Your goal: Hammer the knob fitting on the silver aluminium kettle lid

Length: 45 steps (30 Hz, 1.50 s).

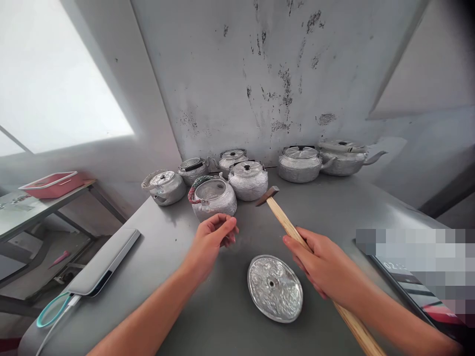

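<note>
My right hand (315,257) is wrapped round the wooden handle of a hammer (285,222), whose metal head points up and away over the table. Below and between my hands lies a round, embossed metal kettle lid (275,291) with a small hole in its centre. Neither hand touches it. My left hand (217,235) hovers with fingers curled and thumb against them; whatever they may pinch is hidden. Just beyond it stands a lidless silver kettle (215,200) with a red and green wrapped handle.
Several more metal kettles line the back, among them a lidded kettle (248,183) and a wide one (300,165) by the wall. A power bank (104,267) with cables lies left on the grey table (178,306). A phone-like screen (411,282) is at right. A pink basket (54,185) sits on a side table.
</note>
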{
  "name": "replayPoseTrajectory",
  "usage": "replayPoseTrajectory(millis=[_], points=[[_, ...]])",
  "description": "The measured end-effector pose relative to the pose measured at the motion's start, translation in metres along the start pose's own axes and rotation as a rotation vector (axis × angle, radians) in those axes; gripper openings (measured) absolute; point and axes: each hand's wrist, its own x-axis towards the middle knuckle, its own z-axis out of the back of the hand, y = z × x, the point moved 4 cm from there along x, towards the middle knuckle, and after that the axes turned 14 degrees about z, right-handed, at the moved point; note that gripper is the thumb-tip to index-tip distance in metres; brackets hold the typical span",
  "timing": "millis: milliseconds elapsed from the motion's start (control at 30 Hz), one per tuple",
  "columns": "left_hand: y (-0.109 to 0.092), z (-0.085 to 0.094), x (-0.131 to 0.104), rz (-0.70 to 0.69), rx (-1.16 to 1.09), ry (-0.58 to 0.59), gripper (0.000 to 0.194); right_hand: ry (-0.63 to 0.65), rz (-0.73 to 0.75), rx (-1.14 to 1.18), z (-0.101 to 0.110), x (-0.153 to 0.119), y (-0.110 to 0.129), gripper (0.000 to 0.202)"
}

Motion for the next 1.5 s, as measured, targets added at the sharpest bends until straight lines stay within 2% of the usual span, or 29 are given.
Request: replayPoseTrajectory(millis=[67, 167, 300, 367, 467, 500, 600, 633, 700, 867, 1067, 1233, 1500], points=[[0.0, -0.001, 0.0, -0.01, 0.039, 0.008, 0.035, -0.006, -0.008, -0.005, 0.001, 0.001, -0.001, 0.038], [0.002, -0.002, -0.001, -0.023, 0.184, -0.012, 0.048, -0.008, -0.006, 0.005, 0.001, 0.001, 0.0, 0.037], [0.0, -0.01, -0.009, -0.175, 0.489, -0.041, 0.026, -0.016, -0.009, 0.034, 0.002, 0.001, 0.001, 0.035], [-0.002, -0.015, -0.015, -0.226, 0.626, -0.027, 0.029, -0.018, -0.014, 0.053, 0.002, 0.0, 0.002, 0.035], [-0.005, -0.023, -0.026, -0.309, 0.764, 0.068, 0.026, -0.027, -0.019, 0.088, 0.003, -0.001, 0.002, 0.036], [-0.005, -0.026, -0.03, -0.344, 0.807, 0.113, 0.037, -0.033, -0.022, 0.102, 0.003, -0.001, 0.002, 0.036], [-0.001, -0.035, -0.04, -0.418, 0.943, 0.225, 0.086, -0.063, -0.026, 0.144, 0.005, 0.0, 0.0, 0.038], [0.001, -0.038, -0.041, -0.432, 0.986, 0.238, 0.094, -0.076, -0.027, 0.161, 0.005, 0.001, -0.001, 0.039], [0.005, -0.04, -0.042, -0.434, 1.048, 0.247, 0.097, -0.103, -0.034, 0.2, 0.006, 0.002, -0.004, 0.039], [0.002, -0.032, -0.038, -0.43, 1.013, 0.273, 0.092, -0.134, -0.047, 0.381, 0.007, 0.001, -0.004, 0.03], [0.003, -0.025, -0.031, -0.414, 1.023, 0.263, 0.094, -0.039, -0.049, 0.848, 0.009, -0.001, 0.008, 0.008], [0.009, -0.025, -0.028, -0.343, 1.034, 0.211, 0.093, 0.0, -0.078, 1.109, 0.012, -0.003, 0.012, 0.011], [0.004, -0.023, -0.03, -0.338, 1.074, 0.173, 0.09, 0.046, -0.044, 1.273, 0.013, -0.009, 0.016, 0.016]])
